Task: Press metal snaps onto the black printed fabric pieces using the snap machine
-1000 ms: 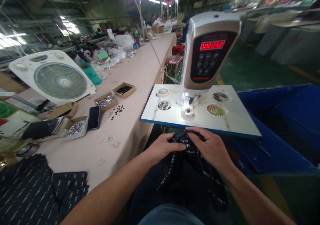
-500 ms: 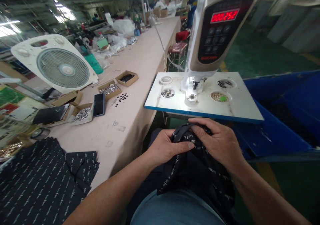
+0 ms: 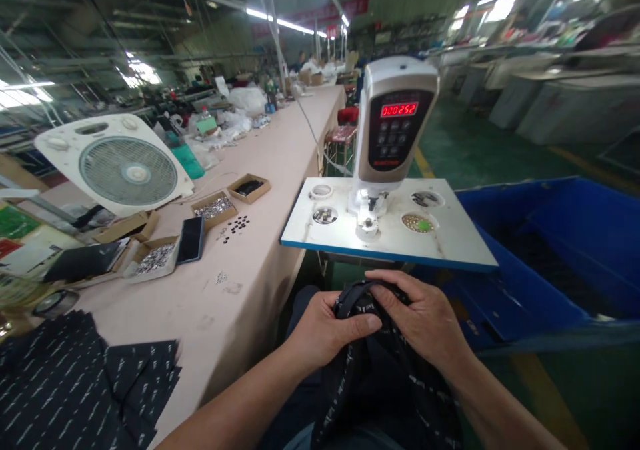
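Both hands grip a black printed fabric piece [image 3: 373, 377] over my lap. My left hand [image 3: 324, 330] pinches its folded top edge with the thumb on top. My right hand [image 3: 425, 320] is curled over the same edge from the right. Just beyond them stands a white snap-press machine [image 3: 397, 127] showing red digits, mounted on a white plate [image 3: 460, 240] with small recessed cups of metal parts. The fabric hangs down between my forearms.
A long beige table [image 3: 280, 150] runs along the left with a white fan [image 3: 117, 163], cardboard boxes of snaps [image 3: 213, 207], a phone [image 3: 191, 239] and stacked black printed fabric [image 3: 75, 390]. A blue bin [image 3: 555, 250] sits on the right. People work far back.
The view tilted and pulled back, so the machine looks smaller. Both hands stay gripped on the fabric edge, shifted slightly lower in the picture.
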`<state>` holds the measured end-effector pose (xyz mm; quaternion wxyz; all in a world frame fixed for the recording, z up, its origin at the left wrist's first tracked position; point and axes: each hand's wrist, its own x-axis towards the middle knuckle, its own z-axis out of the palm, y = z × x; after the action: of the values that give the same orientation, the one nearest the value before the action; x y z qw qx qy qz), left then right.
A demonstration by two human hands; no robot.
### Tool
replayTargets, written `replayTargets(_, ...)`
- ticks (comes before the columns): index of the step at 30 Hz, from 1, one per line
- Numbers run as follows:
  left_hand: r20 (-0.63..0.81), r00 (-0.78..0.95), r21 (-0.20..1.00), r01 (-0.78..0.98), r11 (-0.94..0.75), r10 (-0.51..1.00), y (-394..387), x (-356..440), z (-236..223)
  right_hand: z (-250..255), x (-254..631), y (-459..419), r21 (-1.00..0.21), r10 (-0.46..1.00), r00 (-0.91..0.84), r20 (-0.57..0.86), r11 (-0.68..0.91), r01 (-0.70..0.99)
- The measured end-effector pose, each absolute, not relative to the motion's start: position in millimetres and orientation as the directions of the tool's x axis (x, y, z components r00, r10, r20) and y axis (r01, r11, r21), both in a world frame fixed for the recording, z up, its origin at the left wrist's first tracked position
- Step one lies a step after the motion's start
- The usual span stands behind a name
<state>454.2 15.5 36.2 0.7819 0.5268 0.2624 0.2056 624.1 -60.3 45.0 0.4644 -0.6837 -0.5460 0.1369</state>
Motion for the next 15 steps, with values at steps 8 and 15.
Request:
replayTargets(8, -0.193, 0.832, 0.903, -0.056, 0.426, 0.519, 15.8, 463.8, 27.4, 47.5, 639.4, -77.3, -0.908, 0.966, 0.254, 0.052, -0.060, 0.415)
replayTargets(15, -0.254, 0.833, 0.901, 0.019, 0.434, 0.491, 14.4, 466.4, 20.4, 40.5, 641.2, -90.0, -0.986, 0.994, 0.104, -0.044, -0.060, 0.155)
